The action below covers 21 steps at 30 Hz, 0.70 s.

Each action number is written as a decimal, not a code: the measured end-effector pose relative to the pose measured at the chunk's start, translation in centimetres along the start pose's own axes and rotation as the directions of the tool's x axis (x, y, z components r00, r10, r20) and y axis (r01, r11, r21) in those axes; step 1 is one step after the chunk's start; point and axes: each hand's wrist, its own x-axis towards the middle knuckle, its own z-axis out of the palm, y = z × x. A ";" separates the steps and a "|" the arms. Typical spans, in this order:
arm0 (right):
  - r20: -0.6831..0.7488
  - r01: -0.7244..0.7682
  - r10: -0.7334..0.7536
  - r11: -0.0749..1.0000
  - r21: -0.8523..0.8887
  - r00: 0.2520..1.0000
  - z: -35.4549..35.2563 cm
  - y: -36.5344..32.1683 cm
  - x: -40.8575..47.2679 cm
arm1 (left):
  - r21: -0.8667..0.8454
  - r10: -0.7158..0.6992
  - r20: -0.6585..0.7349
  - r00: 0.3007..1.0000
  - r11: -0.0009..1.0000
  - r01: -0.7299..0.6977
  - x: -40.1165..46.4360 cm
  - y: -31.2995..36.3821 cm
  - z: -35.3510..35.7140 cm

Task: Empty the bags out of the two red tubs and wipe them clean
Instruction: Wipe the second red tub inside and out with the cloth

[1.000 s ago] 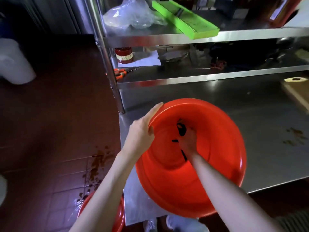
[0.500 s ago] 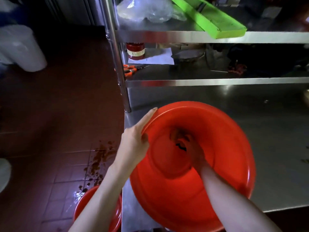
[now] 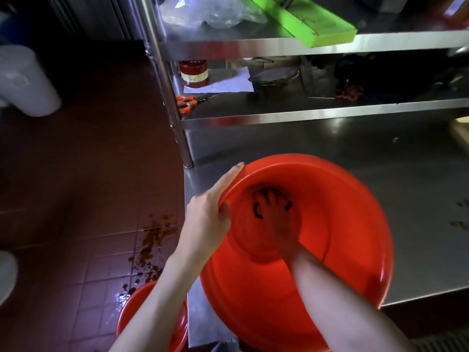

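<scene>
Bags removed, wiping in progress — left hand (image 3: 205, 219) clamps the rim of the tilted red tub (image 3: 342, 224) on the steel counter (image 3: 380, 158), right hand (image 3: 275, 212) spreads fingers inside — second tub (image 3: 132, 308) below the counter pending.

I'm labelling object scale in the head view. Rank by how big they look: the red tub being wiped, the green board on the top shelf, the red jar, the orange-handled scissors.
1. red tub, though nearness inflates it
2. green board
3. red jar and orange-handled scissors: look alike, unranked
</scene>
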 end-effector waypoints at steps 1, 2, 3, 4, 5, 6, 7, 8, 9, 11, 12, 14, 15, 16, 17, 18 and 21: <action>0.051 -0.149 0.147 0.988 0.035 0.988 0.9 0.7 -0.4 | -0.010 -0.022 -0.021 1.000 1.000 0.022 -0.3 -0.1 0.0; 0.120 -0.271 0.261 0.959 0.079 0.958 1.7 1.4 -1.0 | -0.022 -0.055 -0.047 0.997 0.998 0.054 -0.6 -0.3 -0.1; 0.192 -0.362 0.334 0.922 0.136 0.923 2.3 1.8 -1.8 | -0.034 -0.087 -0.068 0.994 0.996 0.085 -0.7 -0.5 -0.2; 0.269 -0.434 0.375 0.877 0.207 0.887 3.0 2.0 -2.5 | -0.039 -0.106 -0.082 0.991 0.994 0.103 -0.7 -0.8 -0.3; 0.348 -0.502 0.401 0.818 0.280 0.847 3.5 1.6 -3.0 | -0.037 -0.114 -0.091 0.989 0.993 0.111 -0.6 -1.0 -0.4; 0.436 -0.586 0.431 0.738 0.334 0.790 3.8 1.0 -3.4 | -0.037 -0.120 -0.098 0.988 0.992 0.117 -0.5 -1.1 -0.5; 0.515 -0.676 0.468 0.645 0.357 0.718 4.2 0.3 -3.6 | -0.044 -0.132 -0.097 0.987 0.991 0.128 -0.4 -1.1 -0.5; 0.553 -0.758 0.526 0.527 0.384 0.646 4.5 -0.2 -3.6 | -0.056 -0.143 -0.090 0.986 0.989 0.138 -0.3 -1.0 -0.6; 0.564 -0.796 0.563 0.455 0.400 0.605 4.7 -0.6 -3.5 | -0.066 -0.152 -0.080 0.985 0.987 0.147 -0.4 -0.9 -0.8; 0.509 -0.769 0.581 0.534 0.351 0.635 4.6 -0.8 -3.0 | -0.075 -0.170 -0.062 0.984 0.983 0.165 -0.7 -1.1 -1.1; 0.446 -0.716 0.572 0.631 0.298 0.689 4.2 -0.5 -2.6 | -0.073 -0.182 -0.055 0.982 0.981 0.178 -0.7 -1.1 -1.1; 0.256 -0.522 0.468 0.824 0.220 0.846 3.1 0.4 -1.2 | -0.057 -0.193 -0.046 0.980 0.980 0.190 -0.7 -0.9 -1.0; 0.162 -0.411 0.382 0.885 0.220 0.910 2.6 0.9 -0.4 | -0.044 -0.182 -0.043 0.982 0.983 0.180 -0.7 -0.6 -0.9; 0.093 -0.320 0.306 0.920 0.225 0.947 2.1 1.2 0.4 | -0.032 -0.162 -0.040 0.986 0.986 0.161 -0.6 -0.4 -0.8; 0.063 -0.261 0.254 0.937 0.230 0.965 2.0 1.4 1.0 | -0.026 -0.142 -0.037 0.989 0.990 0.141 -0.6 -0.2 -0.7; 0.061 -0.241 0.233 0.940 0.239 0.970 2.2 1.5 1.2 | -0.027 -0.131 -0.036 0.991 0.991 0.130 -0.5 -0.1 -0.6; 0.190 -0.480 0.443 0.839 0.257 0.876 3.7 0.3 -0.7 | -0.030 -0.109 -0.037 0.993 0.994 0.108 -0.4 -0.1 -0.4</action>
